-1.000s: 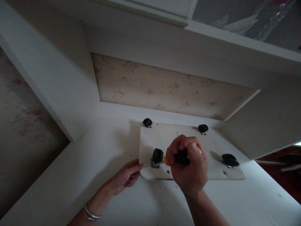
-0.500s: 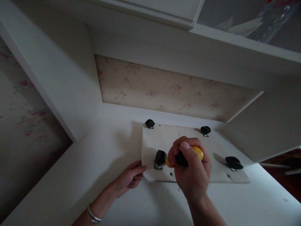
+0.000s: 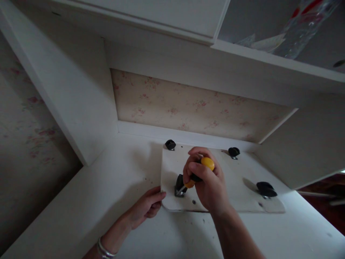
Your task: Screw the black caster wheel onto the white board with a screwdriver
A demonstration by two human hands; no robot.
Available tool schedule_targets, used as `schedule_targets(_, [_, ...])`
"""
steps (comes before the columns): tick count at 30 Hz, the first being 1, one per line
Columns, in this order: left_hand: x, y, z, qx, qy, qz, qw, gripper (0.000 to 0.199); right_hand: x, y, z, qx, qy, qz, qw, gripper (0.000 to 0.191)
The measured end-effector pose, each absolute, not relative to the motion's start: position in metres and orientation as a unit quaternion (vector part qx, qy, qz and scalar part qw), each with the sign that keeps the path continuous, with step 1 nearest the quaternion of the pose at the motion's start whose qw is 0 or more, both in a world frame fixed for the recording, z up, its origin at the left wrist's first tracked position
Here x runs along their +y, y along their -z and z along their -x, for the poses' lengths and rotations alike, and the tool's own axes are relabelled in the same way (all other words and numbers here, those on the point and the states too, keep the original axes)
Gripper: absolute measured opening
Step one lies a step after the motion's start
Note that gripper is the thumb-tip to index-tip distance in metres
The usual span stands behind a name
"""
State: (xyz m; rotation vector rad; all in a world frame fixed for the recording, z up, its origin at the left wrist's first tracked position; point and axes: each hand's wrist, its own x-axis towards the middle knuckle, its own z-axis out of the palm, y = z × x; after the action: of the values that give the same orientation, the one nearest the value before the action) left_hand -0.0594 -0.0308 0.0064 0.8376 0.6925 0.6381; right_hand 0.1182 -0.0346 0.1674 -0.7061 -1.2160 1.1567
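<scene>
Grip's clenched: right hand (image 3: 211, 189) has the screwdriver (image 3: 207, 164), which has just tipped more upright at the near-left wheel (image 3: 179, 180), probably a better angle on its bracket. Left hand (image 3: 144, 208) pinches the board's (image 3: 237, 196) left edge on the counter (image 3: 121, 169).

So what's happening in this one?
The person's right hand grips a yellow and black screwdriver, its shaft angled down to the metal mount of the near-left black caster. The left hand holds the near-left corner of the white board. Three more casters stand at its other corners.
</scene>
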Motion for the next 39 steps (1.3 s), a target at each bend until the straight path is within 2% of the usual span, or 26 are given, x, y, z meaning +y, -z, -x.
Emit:
schedule_targets(5, [-0.031,-0.007,0.058,0.327,-0.304,-0.393,0.803,0.035,-0.037,-0.169,-0.114,-0.579,-0.335,0.356,0.653,0.022])
schedule_targets(8, [-0.031,-0.006,0.057,0.330,-0.309,-0.388,0.803,0.036,-0.036,-0.176,-0.116,-0.662,-0.199,0.368,0.622,0.017])
schedule_targets(11, [-0.030,-0.005,0.056,0.337,-0.314,-0.382,0.801,0.037,-0.036,-0.185,-0.119,-0.709,-0.137,0.397,0.567,0.020])
schedule_targets(15, [-0.030,-0.004,0.057,0.341,-0.316,-0.381,0.799,0.035,-0.041,-0.194,-0.125,-0.734,-0.109,0.414,0.526,0.051])
schedule_targets(17, [-0.029,-0.004,0.057,0.333,-0.322,-0.382,0.800,0.032,-0.044,-0.195,-0.130,-0.730,-0.097,0.425,0.526,0.061])
schedule_targets(19, [-0.029,-0.004,0.057,0.328,-0.325,-0.382,0.801,0.032,-0.047,-0.195,-0.136,-0.720,-0.088,0.441,0.529,0.056])
schedule_targets(23, [-0.029,-0.003,0.056,0.332,-0.324,-0.368,0.806,0.036,-0.052,-0.188,-0.144,-0.702,-0.063,0.450,0.548,0.034])
schedule_targets(28, [-0.028,-0.003,0.054,0.352,-0.336,-0.364,0.795,0.036,-0.055,-0.170,-0.151,-0.682,-0.102,0.437,0.578,0.035])
schedule_targets(33, [-0.026,-0.001,0.054,0.375,-0.336,-0.354,0.788,0.033,-0.052,-0.160,-0.156,-0.709,-0.196,0.350,0.580,0.043])
schedule_targets(35, [-0.026,0.000,0.055,0.369,-0.335,-0.352,0.792,0.033,-0.051,-0.161,-0.154,-0.705,-0.209,0.352,0.579,0.039])
schedule_targets(39, [-0.027,0.002,0.057,0.357,-0.323,-0.373,0.793,0.034,-0.048,-0.162,-0.145,-0.680,-0.140,0.388,0.607,0.030])
